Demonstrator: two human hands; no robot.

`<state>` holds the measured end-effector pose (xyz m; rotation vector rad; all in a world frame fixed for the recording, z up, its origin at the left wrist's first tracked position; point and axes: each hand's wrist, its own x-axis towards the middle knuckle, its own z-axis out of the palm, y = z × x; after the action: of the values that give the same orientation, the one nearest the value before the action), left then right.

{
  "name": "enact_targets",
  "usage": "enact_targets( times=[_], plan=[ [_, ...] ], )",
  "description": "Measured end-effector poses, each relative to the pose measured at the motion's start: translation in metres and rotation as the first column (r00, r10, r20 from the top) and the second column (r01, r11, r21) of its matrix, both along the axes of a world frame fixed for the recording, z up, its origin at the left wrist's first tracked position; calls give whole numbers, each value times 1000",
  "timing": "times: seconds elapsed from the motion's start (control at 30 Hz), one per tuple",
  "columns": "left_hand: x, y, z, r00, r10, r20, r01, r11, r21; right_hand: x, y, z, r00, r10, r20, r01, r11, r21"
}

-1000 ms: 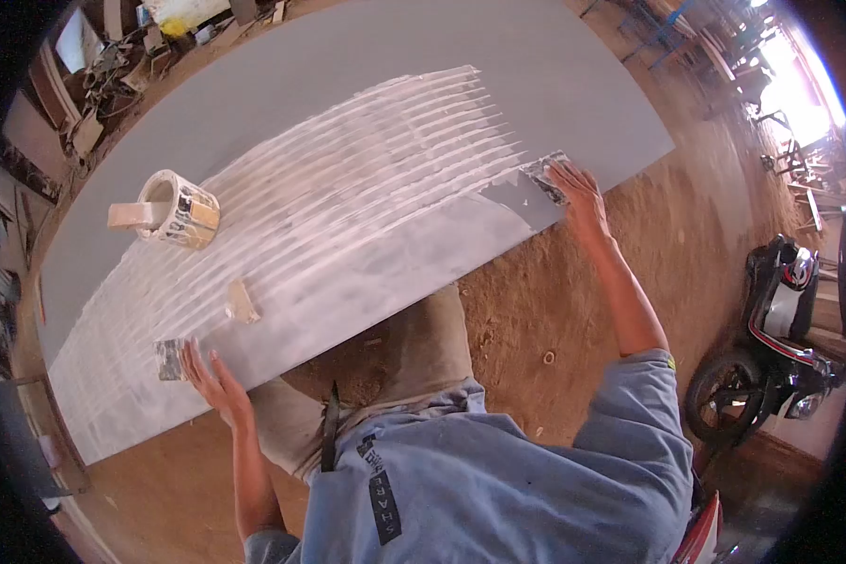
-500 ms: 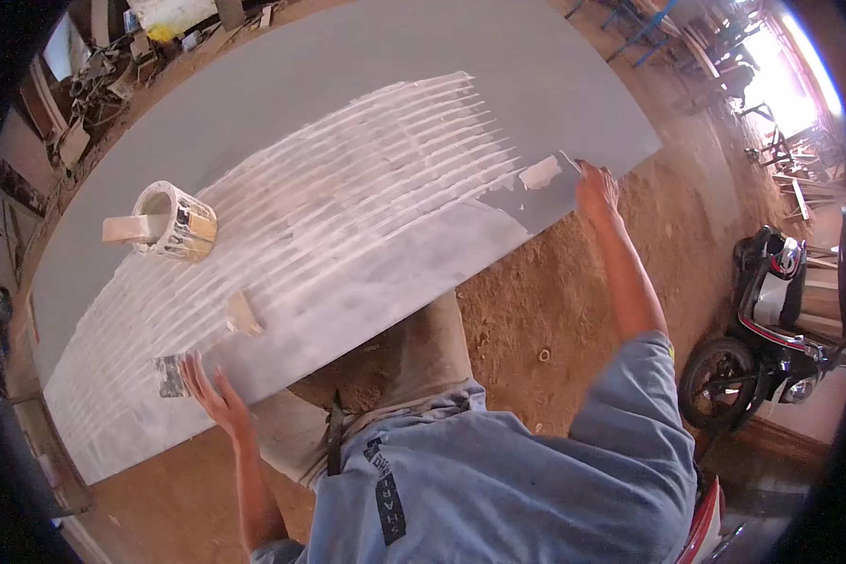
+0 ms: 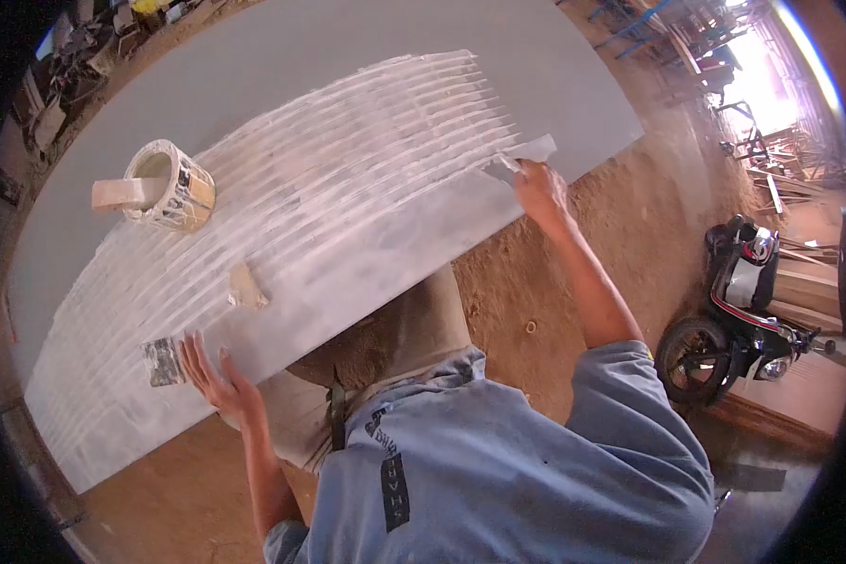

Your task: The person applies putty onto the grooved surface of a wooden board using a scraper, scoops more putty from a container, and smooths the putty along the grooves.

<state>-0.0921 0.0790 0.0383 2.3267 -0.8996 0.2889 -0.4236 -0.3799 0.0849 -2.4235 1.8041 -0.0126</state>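
A large grey board [image 3: 573, 103] bears a broad area of ridged white paste [image 3: 348, 141], with a smoother whitish band along its near edge. My right hand [image 3: 543, 195] is closed round a flat scraper [image 3: 506, 166], whose blade is on the paste at the right end of the ridges. My left hand [image 3: 218, 381] lies on the board near its lower left edge, fingers spread. Just left of those fingers is a paste-smeared flat blade [image 3: 164, 363]. A scrap with paste [image 3: 246, 287] lies above that hand.
A paste-stained bucket [image 3: 193, 197] with a wide pale tool [image 3: 127, 195] across its mouth stands on the board's left part. A motorbike [image 3: 743, 315] is parked at the right on the dirt floor [image 3: 592, 244]. Wood scraps and debris lie at the upper left.
My right hand has moved left with the scraper, from the board's right edge onto the ends of the ridges. The view has shifted slightly; my left hand stays by the flat blade.
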Motion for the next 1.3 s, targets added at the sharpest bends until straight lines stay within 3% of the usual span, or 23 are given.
enact_targets(
  times=[0.23,0.3,0.33,0.4,0.47,0.6,0.67,0.8,0.87,0.97,1.0,1.07,1.13,1.2,1.3],
  plan=[
    [5,8,-10,1000,3,18,-2,1000,-14,42,88,20,989,147,32,-147,989,-7],
    [6,7,-11,999,17,49,-17,1000,-20,34,94,23,892,426,153,-415,904,-97],
    [5,8,-6,999,17,51,-17,1000,3,33,96,37,911,375,173,-367,927,-77],
    [0,8,-3,998,28,51,-29,999,32,15,74,44,987,129,95,-126,991,-35],
    [0,6,-3,999,13,46,-13,1000,-4,-17,44,62,923,328,200,-296,939,-176],
    [2,5,-13,996,49,70,-50,999,8,-97,-44,19,872,470,136,-410,853,-322],
    [1,3,-10,998,58,26,-57,998,-24,-123,-66,-9,893,450,19,-414,837,-359],
    [-1,1,-11,999,22,27,-21,1000,-14,-140,-50,-67,940,329,88,-284,901,-329],
    [-3,-9,-8,995,86,41,-87,996,3,-137,-15,-51,933,339,-122,-359,901,-243],
    [2,-5,-14,997,58,49,-58,998,-2,-123,30,-8,927,352,-132,-373,903,-212],
    [3,-4,-16,997,65,51,-64,998,-5,-122,20,-3,925,357,-132,-379,900,-216],
    [6,1,-18,999,7,52,-6,1000,-17,-123,-20,3,975,137,-176,-171,967,-189],
    [5,3,-15,999,6,53,-6,1000,-3,-125,-63,-1,998,9,-65,-27,957,-290],
    [5,1,-14,998,11,55,-11,1000,-10,-120,-89,14,996,-73,44,77,992,-102],
    [4,3,-15,999,33,32,-33,999,-4,-112,-122,-2,1000,-22,4,23,994,-111]
  ],
)
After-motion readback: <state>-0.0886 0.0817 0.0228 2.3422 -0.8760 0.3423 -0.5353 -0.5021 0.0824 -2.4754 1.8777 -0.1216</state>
